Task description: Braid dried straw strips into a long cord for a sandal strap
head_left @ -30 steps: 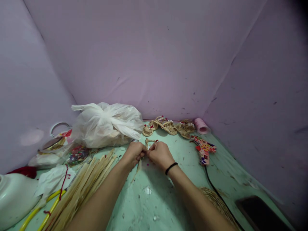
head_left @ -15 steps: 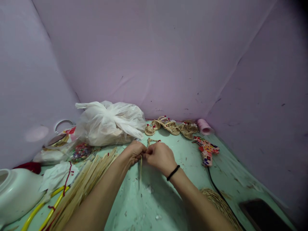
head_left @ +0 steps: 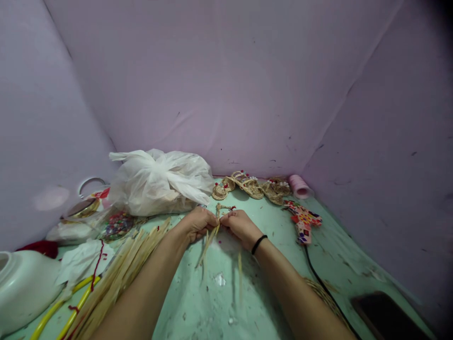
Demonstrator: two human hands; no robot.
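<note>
My left hand [head_left: 201,224] is closed around a thin straw braid [head_left: 218,209], whose finished end sticks up past my fingers toward a bit of red thread. Loose straw strands [head_left: 211,244] hang below my left fingertips. Close beside it, my right hand [head_left: 242,227], with a black band at the wrist, pinches at the braid; a single pale strand [head_left: 240,268] dangles under this hand. Small woven straw sandals [head_left: 252,187] with red and white beads lie beyond my hands, near the wall.
A white plastic bag [head_left: 159,182] and a bundle of straw strips [head_left: 123,269] are at left, with yellow-handled scissors [head_left: 81,302] and a white jar [head_left: 30,288]. At right are pink thread [head_left: 300,187], a floral-patterned glue gun [head_left: 303,220], coiled braid [head_left: 323,297] and a dark phone [head_left: 387,314].
My hands have drawn slightly apart, the right one shifting a little to the right. More loose strands show below the left hand, and one now hangs from the right.
</note>
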